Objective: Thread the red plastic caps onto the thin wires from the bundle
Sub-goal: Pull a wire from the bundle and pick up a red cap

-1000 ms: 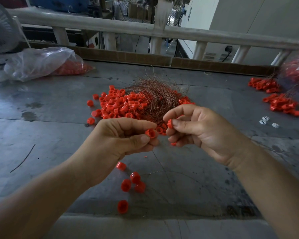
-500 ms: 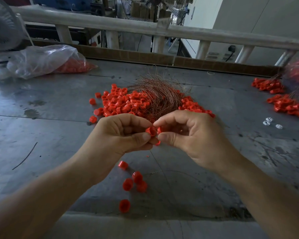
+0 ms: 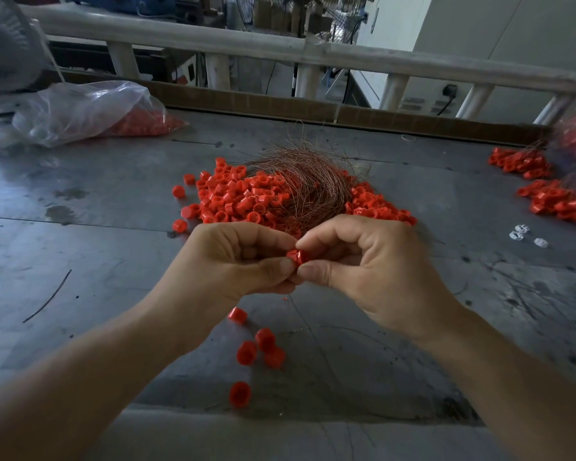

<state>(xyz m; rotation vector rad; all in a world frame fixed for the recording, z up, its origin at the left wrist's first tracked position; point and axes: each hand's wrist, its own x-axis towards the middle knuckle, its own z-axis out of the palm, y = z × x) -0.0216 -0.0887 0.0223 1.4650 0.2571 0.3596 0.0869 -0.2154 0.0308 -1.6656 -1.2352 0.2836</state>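
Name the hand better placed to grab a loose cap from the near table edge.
Left, probably: the loose caps lie just below the left hand, farther from the right hand. Both pinch one red cap.

A grey metal tabletop, scuffed and marked with dark stains, fills most of the view. At its far left lies a crumpled clear plastic bag, and behind that stands the round grille of a white fan. A short dark strand lies alone on the left of the tabletop. Three small white plastic pieces sit close together towards the right. A strip of brown cardboard runs along the far edge, under a pale railing on round posts. Beyond the railing a black plug sits in a socket on a white wall.
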